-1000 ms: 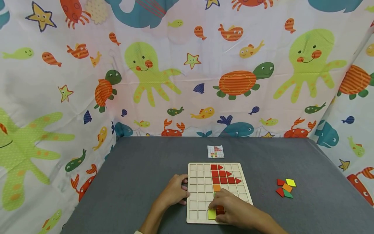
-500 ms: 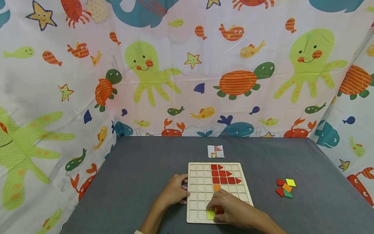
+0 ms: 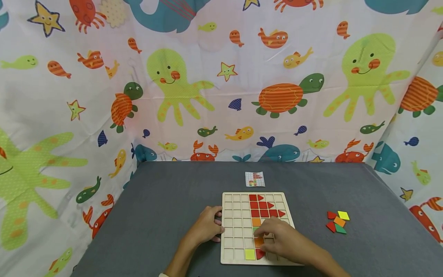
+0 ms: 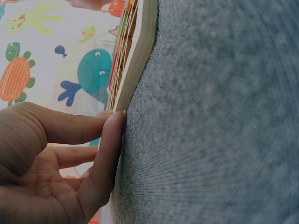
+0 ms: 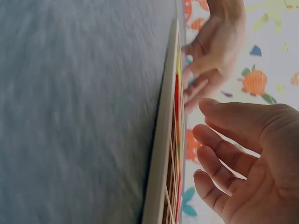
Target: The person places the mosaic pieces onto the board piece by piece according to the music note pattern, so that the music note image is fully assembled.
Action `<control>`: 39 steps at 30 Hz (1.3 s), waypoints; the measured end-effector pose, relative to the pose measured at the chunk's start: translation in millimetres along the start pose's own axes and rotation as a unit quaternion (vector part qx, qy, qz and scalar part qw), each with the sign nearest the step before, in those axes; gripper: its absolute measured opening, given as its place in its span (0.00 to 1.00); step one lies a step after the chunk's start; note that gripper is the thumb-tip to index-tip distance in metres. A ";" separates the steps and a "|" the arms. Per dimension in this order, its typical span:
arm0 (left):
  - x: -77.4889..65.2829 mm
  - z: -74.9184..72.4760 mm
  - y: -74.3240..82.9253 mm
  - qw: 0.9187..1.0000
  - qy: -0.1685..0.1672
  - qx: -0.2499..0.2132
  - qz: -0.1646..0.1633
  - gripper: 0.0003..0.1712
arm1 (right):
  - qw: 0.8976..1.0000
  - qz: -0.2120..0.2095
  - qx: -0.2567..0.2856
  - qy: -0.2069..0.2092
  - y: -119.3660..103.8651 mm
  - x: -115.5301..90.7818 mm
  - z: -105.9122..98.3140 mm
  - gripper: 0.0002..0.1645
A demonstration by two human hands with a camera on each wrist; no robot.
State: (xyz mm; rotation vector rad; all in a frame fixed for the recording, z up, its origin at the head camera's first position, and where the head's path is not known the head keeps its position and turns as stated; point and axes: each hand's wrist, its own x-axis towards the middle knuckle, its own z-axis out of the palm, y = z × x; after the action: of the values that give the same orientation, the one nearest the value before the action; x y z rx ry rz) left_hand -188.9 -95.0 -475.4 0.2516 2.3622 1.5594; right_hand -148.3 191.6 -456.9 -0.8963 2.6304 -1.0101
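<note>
A wooden grid board (image 3: 238,232) lies on the table in the head view. My left hand (image 3: 207,225) grips its left edge, with thumb and a finger at the rim (image 4: 135,70) in the left wrist view. My right hand (image 3: 285,238) hovers over the lower right of the board, its fingers loosely bent and holding nothing (image 5: 247,154). By its fingertips are a red piece (image 3: 259,254) and an orange square (image 3: 258,242); a yellow square (image 3: 250,254) sits left of the red one. A green piece (image 3: 255,230) is partly hidden by the hand. Red pieces (image 3: 263,205) fill upper cells.
A small printed pattern card (image 3: 255,179) lies behind the board. Several loose red, yellow, orange and green tiles (image 3: 340,221) are clustered to the right on the grey tabletop (image 3: 173,200). A sea-animal curtain (image 3: 207,88) hangs around the back and sides.
My right hand has drawn away to the right and a little farther back, uncovering the red piece and orange square in the lower cells. My left hand stays at the board's edge.
</note>
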 end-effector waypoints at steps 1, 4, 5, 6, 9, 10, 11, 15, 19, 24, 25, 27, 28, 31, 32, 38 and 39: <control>-0.1 -0.1 -0.2 1.000 0.001 0.000 -0.001 0.42 | 1.000 0.003 0.008 0.005 2.3 -1.1 -2.6 0.16; 0.1 -0.3 -1.0 1.000 0.001 -0.002 -0.002 0.42 | 1.000 0.016 0.017 0.017 10.1 -5.1 -10.4 0.17; 0.1 -0.4 -1.2 1.000 0.001 -0.003 -0.003 0.42 | 0.999 0.023 0.016 0.022 12.7 -6.4 -13.2 0.17; 0.0 -0.5 -1.1 1.000 0.001 -0.004 -0.003 0.42 | 0.999 0.030 0.015 0.027 15.3 -7.6 -15.9 0.17; -0.1 -0.6 -1.2 1.000 0.001 -0.004 -0.004 0.43 | 0.998 0.043 -0.001 0.047 23.9 -11.1 -23.3 0.18; -0.2 -0.7 -1.2 1.000 0.001 -0.003 -0.004 0.43 | 0.997 0.050 -0.003 0.053 26.7 -12.2 -26.0 0.18; -0.2 -0.7 -1.2 1.000 0.002 -0.002 -0.004 0.43 | 0.997 0.055 -0.005 0.061 29.8 -13.3 -28.5 0.18; -0.3 -0.7 -2.4 1.000 0.001 -0.001 -0.004 0.42 | 0.993 0.074 -0.007 0.087 42.4 -17.7 -39.0 0.18; -0.4 -0.7 -3.5 1.000 0.000 -0.002 -0.005 0.42 | 0.990 0.083 -0.006 0.111 54.8 -22.8 -48.3 0.17; -0.7 -1.3 -3.2 1.000 -0.001 -0.006 -0.003 0.43 | 0.982 0.112 -0.022 0.147 69.0 -30.8 -60.0 0.18; -0.8 -1.4 -2.8 1.000 -0.001 -0.007 -0.003 0.43 | 0.981 0.119 -0.025 0.153 71.7 -32.7 -62.7 0.19; -0.7 -1.4 -2.6 1.000 -0.001 -0.006 -0.003 0.43 | 0.977 0.133 -0.031 0.164 77.0 -36.8 -68.4 0.19; -0.5 -1.3 -2.6 1.000 -0.001 -0.005 -0.003 0.43 | 0.975 0.137 -0.036 0.169 79.6 -38.9 -71.3 0.19; 0.0 -0.7 -2.6 1.000 0.000 -0.002 -0.003 0.42 | 0.970 0.154 -0.045 0.182 87.1 -45.4 -79.7 0.20; 0.1 -0.5 -2.6 1.000 0.000 0.000 -0.003 0.42 | 0.968 0.160 -0.049 0.184 89.6 -47.6 -82.3 0.20; 1.0 0.5 -3.7 1.000 0.001 0.005 -0.002 0.42 | 0.962 0.199 -0.051 0.179 106.3 -60.9 -97.4 0.23; 1.2 0.6 -4.0 1.000 0.001 0.005 -0.002 0.42 | 0.961 0.206 -0.049 0.177 109.0 -63.2 -99.7 0.24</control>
State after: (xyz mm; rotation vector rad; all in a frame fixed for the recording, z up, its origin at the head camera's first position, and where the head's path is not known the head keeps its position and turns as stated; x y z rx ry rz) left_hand -189.7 -95.7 -479.5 0.2485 2.3711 1.5465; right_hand -185.8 347.8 -456.4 -0.1657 2.9979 -1.0067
